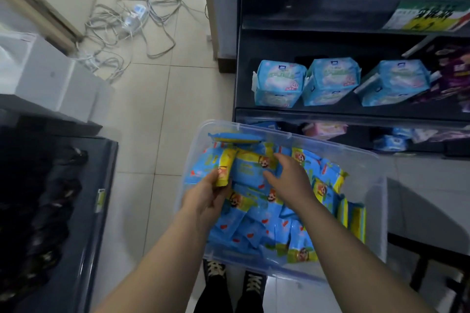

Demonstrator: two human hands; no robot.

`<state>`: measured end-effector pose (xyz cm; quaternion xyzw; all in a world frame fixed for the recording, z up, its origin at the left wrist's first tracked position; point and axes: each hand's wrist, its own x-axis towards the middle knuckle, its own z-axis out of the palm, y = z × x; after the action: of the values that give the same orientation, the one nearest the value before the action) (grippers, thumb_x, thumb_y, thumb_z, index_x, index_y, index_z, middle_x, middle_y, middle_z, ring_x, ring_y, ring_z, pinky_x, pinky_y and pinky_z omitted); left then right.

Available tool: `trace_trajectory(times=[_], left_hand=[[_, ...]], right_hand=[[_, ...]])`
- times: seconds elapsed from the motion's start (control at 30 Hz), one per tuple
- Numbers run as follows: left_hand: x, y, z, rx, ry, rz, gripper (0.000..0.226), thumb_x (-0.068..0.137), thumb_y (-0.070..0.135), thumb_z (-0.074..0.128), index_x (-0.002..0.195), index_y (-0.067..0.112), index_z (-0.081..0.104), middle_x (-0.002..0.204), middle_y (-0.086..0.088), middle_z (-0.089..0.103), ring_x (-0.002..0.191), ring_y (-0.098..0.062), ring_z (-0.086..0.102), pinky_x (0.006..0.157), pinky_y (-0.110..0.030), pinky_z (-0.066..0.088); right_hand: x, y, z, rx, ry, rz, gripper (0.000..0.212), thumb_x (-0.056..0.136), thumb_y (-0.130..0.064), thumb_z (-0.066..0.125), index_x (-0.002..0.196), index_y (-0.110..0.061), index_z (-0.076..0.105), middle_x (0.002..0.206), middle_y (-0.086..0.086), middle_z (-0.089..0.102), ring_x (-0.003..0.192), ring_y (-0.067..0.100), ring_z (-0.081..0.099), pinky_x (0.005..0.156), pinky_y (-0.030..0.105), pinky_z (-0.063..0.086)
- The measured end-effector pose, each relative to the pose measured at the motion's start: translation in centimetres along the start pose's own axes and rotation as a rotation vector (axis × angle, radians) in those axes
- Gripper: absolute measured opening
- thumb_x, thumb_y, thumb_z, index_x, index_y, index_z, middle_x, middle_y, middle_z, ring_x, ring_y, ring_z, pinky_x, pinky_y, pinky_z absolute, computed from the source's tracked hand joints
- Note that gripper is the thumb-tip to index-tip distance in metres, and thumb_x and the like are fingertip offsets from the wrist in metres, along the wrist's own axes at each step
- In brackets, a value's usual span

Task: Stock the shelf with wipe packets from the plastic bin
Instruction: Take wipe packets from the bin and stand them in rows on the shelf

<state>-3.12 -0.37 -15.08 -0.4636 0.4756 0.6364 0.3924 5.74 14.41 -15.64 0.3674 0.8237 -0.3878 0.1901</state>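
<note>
Left hand (206, 198) grips 1 wipe packet (226, 160) inside the plastic bin (330, 142); right hand (290, 178), fingers spread, touches the pile. Stacking packets squarely should ease placing them on the shelf (330, 112).

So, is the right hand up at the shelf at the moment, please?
No, the right hand rests on the wipe packets inside the plastic bin, below the shelf.
</note>
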Motion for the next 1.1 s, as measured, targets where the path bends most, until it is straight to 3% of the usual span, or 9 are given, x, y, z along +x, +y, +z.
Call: trace_trajectory(times=[0.17,0.23,0.33,0.43,0.67,0.8,0.87,1.0,1.1], left_hand=[[-2.5,-0.3,-2.1,0.237,-0.043,0.253,0.02,0.093,0.01,0.056,0.111,0.003,0.058,0.104,-0.013,0.066,0.086,-0.021,0.064,0.058,-0.022,0.057],[-3.2,-0.1,-2.8,0.344,-0.039,0.33,0.014,0.091,0.012,0.059,0.104,0.006,0.061,0.099,-0.012,0.067,0.084,-0.022,0.065,0.063,-0.027,0.056],[-4.1,0.4,-3.7,0.415,-0.02,0.413,0.003,0.09,0.013,0.061,0.094,0.012,0.062,0.094,-0.011,0.069,0.084,-0.025,0.066,0.077,-0.041,0.054],[-5.8,0.9,-4.5,0.47,0.013,0.553,0.006,0.09,0.011,0.061,0.096,0.011,0.061,0.097,-0.014,0.069,0.087,-0.026,0.067,0.08,-0.042,0.055],[-12.9,3.5,-6.8,0.475,0.064,0.821,0.018,0.089,0.003,0.059,0.102,0.011,0.05,0.093,-0.005,0.068,0.082,-0.015,0.069,0.074,-0.031,0.057],[-19.4,5.2,-9.0,0.387,0.06,0.906,0.01,0.092,0.005,0.056,0.097,0.014,0.058,0.095,-0.009,0.067,0.083,-0.021,0.065,0.072,-0.034,0.056],[-23.2,6.0,-10.2,0.299,0.061,0.942,0.011,0.095,0.007,0.052,0.095,0.017,0.057,0.094,-0.005,0.066,0.082,-0.019,0.065,0.07,-0.033,0.055],[-30.0,7.8,-13.7,0.154,0.077,1.011,0.014,0.097,0.008,0.048,0.111,0.01,0.053,0.097,-0.005,0.065,0.083,-0.019,0.066,0.069,-0.035,0.057],[-34.3,9.5,-17.5,0.074,0.159,1.087,0.013,0.097,0.01,0.05,0.109,0.011,0.055,0.098,-0.007,0.067,0.078,-0.017,0.067,0.057,-0.021,0.055]], right_hand=[[2.1,-0.1,1.5,-0.209,-0.033,0.001,0.075,0.077,-0.046,0.071,0.138,-0.014,0.039,0.138,0.008,0.04,0.129,0.029,0.034,0.104,0.038,0.034],[2.2,-0.4,1.9,-0.255,-0.033,0.015,0.057,0.072,-0.048,0.074,0.113,-0.015,0.054,0.115,0.008,0.047,0.115,0.03,0.043,0.088,0.038,0.041],[1.1,-1.2,1.8,-0.148,-0.012,0.038,0.038,0.072,-0.035,0.077,0.073,-0.02,0.043,0.081,0.003,0.046,0.078,0.026,0.053,0.06,0.035,0.041],[-0.9,-2.1,0.3,0.02,0.068,0.023,0.027,0.077,-0.012,0.069,0.074,-0.021,0.044,0.073,0.0,0.05,0.067,0.025,0.054,0.057,0.038,0.047],[-7.6,-6.1,-6.1,0.144,0.185,-0.186,0.009,0.08,-0.02,0.067,0.089,-0.019,0.064,0.078,-0.008,0.061,0.073,0.014,0.056,0.066,0.035,0.047],[-12.2,-11.2,-10.0,0.198,0.156,-0.278,0.009,0.082,-0.022,0.066,0.085,-0.017,0.059,0.078,-0.004,0.06,0.074,0.019,0.058,0.061,0.033,0.043],[-14.7,-14.6,-11.5,0.225,0.134,-0.329,0.014,0.083,-0.023,0.065,0.085,-0.013,0.055,0.08,0.002,0.06,0.077,0.023,0.062,0.062,0.038,0.052],[-20.5,-22.0,-13.5,0.335,-0.021,-0.453,0.019,0.084,-0.018,0.068,0.093,-0.013,0.052,0.086,0.002,0.058,0.068,0.004,0.065,0.047,0.028,0.055],[-24.3,-27.9,-14.0,0.396,-0.105,-0.575,0.024,0.082,-0.008,0.07,0.1,-0.012,0.055,0.096,0.011,0.061,0.078,0.023,0.069,0.051,0.034,0.057]])
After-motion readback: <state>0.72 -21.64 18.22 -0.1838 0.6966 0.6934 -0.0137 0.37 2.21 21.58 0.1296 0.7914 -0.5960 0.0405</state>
